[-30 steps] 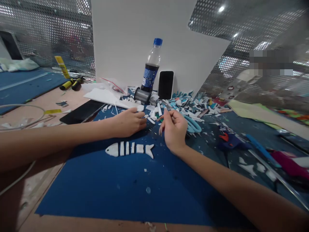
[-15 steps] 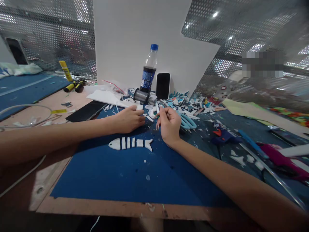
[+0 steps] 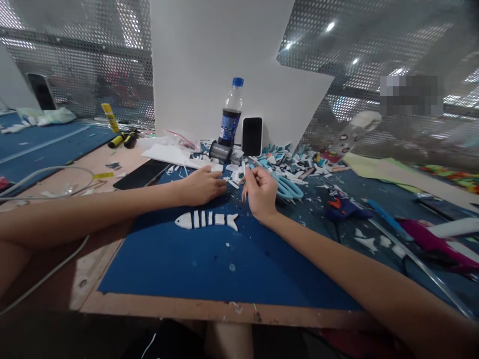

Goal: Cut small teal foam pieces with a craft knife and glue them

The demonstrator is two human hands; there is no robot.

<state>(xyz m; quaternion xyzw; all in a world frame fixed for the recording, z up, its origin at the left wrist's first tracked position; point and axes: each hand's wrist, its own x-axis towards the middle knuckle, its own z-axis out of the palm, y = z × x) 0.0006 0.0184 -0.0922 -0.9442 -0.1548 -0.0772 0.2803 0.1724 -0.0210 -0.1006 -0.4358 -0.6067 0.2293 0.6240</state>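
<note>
A white fish (image 3: 203, 219) in 6 separate pieces lies in a row on a blue mat (image 3: 179, 269), nearer the person than both hands, its tail on the right. The left hand (image 3: 204, 187) has bent fingers; I cannot tell whether they grip anything. The right hand (image 3: 262, 192) has curled fingers, and whether they pinch something is hidden. Light blue handles (image 3: 289, 189) lie just beside it. Beyond are scraps (image 3: 297, 167), a bottle (image 3: 231, 117) and an upright phone (image 3: 252, 137).
</note>
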